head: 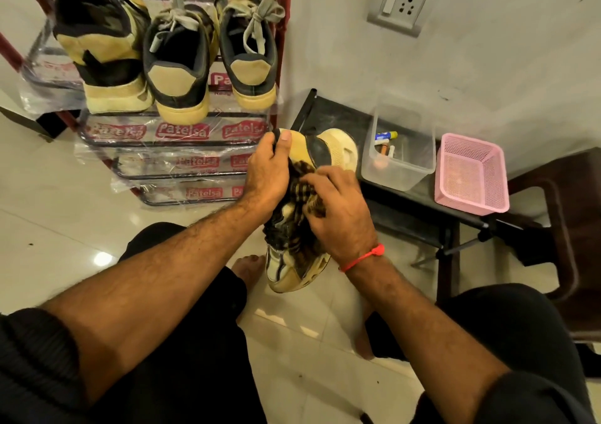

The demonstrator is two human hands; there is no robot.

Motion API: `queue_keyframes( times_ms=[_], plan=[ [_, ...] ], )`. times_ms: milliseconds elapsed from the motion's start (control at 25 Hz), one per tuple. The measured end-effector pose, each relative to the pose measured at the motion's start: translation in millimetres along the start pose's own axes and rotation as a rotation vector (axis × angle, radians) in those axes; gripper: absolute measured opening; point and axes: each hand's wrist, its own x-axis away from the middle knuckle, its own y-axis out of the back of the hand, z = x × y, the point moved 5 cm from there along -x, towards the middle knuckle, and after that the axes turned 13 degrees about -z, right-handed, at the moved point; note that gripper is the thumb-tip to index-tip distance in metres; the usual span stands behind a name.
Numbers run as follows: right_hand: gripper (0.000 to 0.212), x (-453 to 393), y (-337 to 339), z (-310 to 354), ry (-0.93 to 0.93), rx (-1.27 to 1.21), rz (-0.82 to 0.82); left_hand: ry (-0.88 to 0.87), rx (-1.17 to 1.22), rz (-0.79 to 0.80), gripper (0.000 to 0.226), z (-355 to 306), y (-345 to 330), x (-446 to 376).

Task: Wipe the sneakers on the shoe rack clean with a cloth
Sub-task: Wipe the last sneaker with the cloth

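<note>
Between my knees, above the tiled floor, I hold one sneaker (305, 215) off the rack. Left hand (268, 169) grips its heel end, fingers curled around it. Right hand (338, 209) presses a dark checked cloth (309, 192) onto the upper, fingers bunched on it. Farther off, three sneakers (179, 65) sit on the shoe rack (182, 137).

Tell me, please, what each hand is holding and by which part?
Left hand grips the sneaker at its heel end; right hand presses the checked cloth against its side.
</note>
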Motion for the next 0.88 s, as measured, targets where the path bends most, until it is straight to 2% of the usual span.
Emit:
queue_keyframes(
  times_ms=[80, 160, 240, 320, 400, 520, 600, 760, 880],
  plan=[
    [0.041, 20, 7, -1, 0.035, 0.011, 0.006, 0.014, 0.018, -0.043, 0.039, 0, 5, -4],
    [0.039, 8, 14, -9, 0.023, 0.022, -0.072, -0.012, -0.011, -0.018, 0.041, 0, 2, 0],
    [0.037, -29, 20, -24, -0.096, 0.052, -0.162, -0.025, -0.020, 0.061, 0.041, 3, -9, 8],
    [0.036, -58, 23, -36, -0.208, 0.046, -0.173, -0.001, 0.005, 0.072, 0.042, 4, -11, 8],
    [0.036, -46, 18, -28, -0.146, 0.018, -0.125, 0.092, 0.047, 0.000, 0.044, 7, -5, -3],
    [0.034, 20, 10, -3, 0.012, -0.010, 0.013, 0.245, 0.072, -0.116, 0.047, 14, 9, -15],
    [0.034, 32, 11, -2, 0.023, -0.015, 0.021, 0.187, 0.015, -0.091, 0.047, 14, 8, -12],
    [0.038, -31, 14, -19, -0.065, 0.048, -0.088, 0.068, -0.019, 0.051, 0.041, 11, -10, 5],
    [0.032, -59, 11, -22, -0.073, 0.102, -0.081, 0.013, -0.030, 0.077, 0.040, 9, -15, 7]
  ],
)
